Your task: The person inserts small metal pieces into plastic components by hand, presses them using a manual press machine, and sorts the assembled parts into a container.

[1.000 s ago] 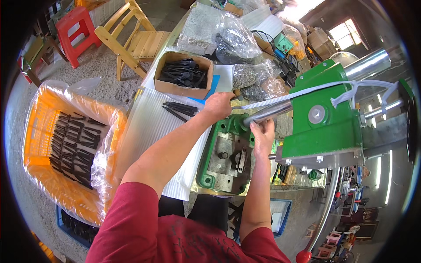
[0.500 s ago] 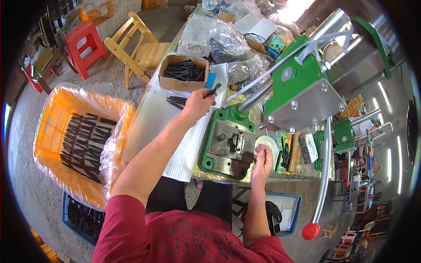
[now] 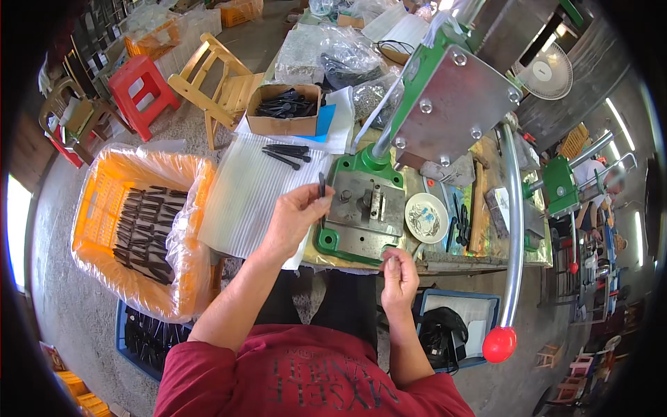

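My left hand (image 3: 297, 217) pinches a slender black piece (image 3: 322, 183), held upright just off the left edge of the press's steel die plate (image 3: 354, 221). That plate is bolted on a green press base (image 3: 326, 241) and carries a small metal fixture (image 3: 376, 203). My right hand (image 3: 399, 281) hovers at the base's front edge, fingertips pinched together; whatever they hold is too small to name. Beside the base is a white dish (image 3: 415, 226) with tiny metal parts. Several similar black pieces (image 3: 283, 160) lie on white foam sheeting (image 3: 243, 187) beyond my left hand.
A cardboard box (image 3: 278, 126) of black pieces stands behind the foam. At left is an orange crate (image 3: 94, 222) lined with plastic, holding rows of black pieces. The press head (image 3: 445, 97) overhangs the base; its steel lever (image 3: 515, 257) ends in a red ball (image 3: 499, 345) at right.
My left hand has come back from near the cardboard box toward the press base, carrying the black piece. My right hand has moved from beside the dish to the base's front edge.
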The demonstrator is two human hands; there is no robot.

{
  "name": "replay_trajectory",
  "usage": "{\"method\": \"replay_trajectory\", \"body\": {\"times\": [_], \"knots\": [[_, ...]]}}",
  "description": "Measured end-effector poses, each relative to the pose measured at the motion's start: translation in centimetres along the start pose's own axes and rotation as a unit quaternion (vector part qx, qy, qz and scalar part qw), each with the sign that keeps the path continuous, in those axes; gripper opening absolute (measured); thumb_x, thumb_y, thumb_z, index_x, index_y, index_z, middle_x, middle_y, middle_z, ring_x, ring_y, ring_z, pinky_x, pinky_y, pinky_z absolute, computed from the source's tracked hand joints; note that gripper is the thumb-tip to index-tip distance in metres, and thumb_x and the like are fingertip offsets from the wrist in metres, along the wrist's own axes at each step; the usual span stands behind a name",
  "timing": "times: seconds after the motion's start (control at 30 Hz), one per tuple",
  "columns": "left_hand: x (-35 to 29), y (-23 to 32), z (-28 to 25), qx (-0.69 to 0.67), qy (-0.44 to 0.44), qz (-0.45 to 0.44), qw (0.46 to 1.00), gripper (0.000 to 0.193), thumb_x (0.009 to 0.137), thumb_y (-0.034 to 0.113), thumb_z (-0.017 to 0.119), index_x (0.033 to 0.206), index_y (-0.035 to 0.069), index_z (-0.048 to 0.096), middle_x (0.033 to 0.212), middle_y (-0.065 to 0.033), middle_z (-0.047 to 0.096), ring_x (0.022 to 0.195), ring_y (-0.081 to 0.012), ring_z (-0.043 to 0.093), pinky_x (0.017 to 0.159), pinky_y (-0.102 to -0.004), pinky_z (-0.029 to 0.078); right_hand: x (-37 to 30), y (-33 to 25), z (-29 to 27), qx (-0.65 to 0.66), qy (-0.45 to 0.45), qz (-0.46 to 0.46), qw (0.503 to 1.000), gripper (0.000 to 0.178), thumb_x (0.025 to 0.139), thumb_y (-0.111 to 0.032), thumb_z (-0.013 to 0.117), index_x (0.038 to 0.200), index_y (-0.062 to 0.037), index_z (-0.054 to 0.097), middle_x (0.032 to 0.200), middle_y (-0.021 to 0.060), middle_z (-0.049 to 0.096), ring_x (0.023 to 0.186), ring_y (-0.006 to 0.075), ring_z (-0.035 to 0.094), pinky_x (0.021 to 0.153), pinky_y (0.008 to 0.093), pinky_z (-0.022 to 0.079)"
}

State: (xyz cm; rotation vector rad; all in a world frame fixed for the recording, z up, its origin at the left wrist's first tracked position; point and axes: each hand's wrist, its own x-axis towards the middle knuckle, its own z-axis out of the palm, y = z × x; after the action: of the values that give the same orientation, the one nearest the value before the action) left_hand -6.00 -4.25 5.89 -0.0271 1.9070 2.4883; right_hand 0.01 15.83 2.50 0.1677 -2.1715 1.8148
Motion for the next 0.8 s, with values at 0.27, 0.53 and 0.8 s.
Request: {"method": "replay_trajectory", "body": {"times": [0.27,0.53,0.8], "knots": [[-3.5,-1.7,1.4,-0.096,-0.033,-0.065,0.993,0.016,0.078,0.007,0.055,0.093,0.000,0.055,0.080,-0.0030,0.056,0.070,-0.0106,0.055,0.059,-0.0226,0.046,-1.9,-0.1,1.3,-0.032,-0.112,0.005,0.993,0.020,0.085,-0.016,0.045,0.090,0.0015,0.052,0.075,0.0041,0.053,0.062,0.0081,0.047,0.056,0.0205,0.039],[-4.7,-2.9,2.5,-0.184,-0.044,-0.113,0.975,0.016,0.079,0.006,0.054,0.095,0.001,0.053,0.082,-0.0041,0.056,0.073,-0.0119,0.055,0.062,-0.0263,0.049,-2.4,-0.8,2.0,0.087,-0.147,0.125,0.977,0.021,0.086,-0.018,0.044,0.087,0.0016,0.052,0.072,0.0041,0.053,0.060,0.0079,0.046,0.055,0.0195,0.038],[-5.3,-3.7,3.1,-0.206,-0.050,-0.123,0.970,0.015,0.079,0.005,0.054,0.093,0.002,0.053,0.082,-0.0039,0.054,0.074,-0.0125,0.055,0.063,-0.0278,0.049,-2.7,-0.4,1.9,0.103,-0.140,0.136,0.975,0.022,0.086,-0.020,0.046,0.083,0.0006,0.052,0.070,0.0032,0.053,0.057,0.0072,0.047,0.053,0.0191,0.038]]}}
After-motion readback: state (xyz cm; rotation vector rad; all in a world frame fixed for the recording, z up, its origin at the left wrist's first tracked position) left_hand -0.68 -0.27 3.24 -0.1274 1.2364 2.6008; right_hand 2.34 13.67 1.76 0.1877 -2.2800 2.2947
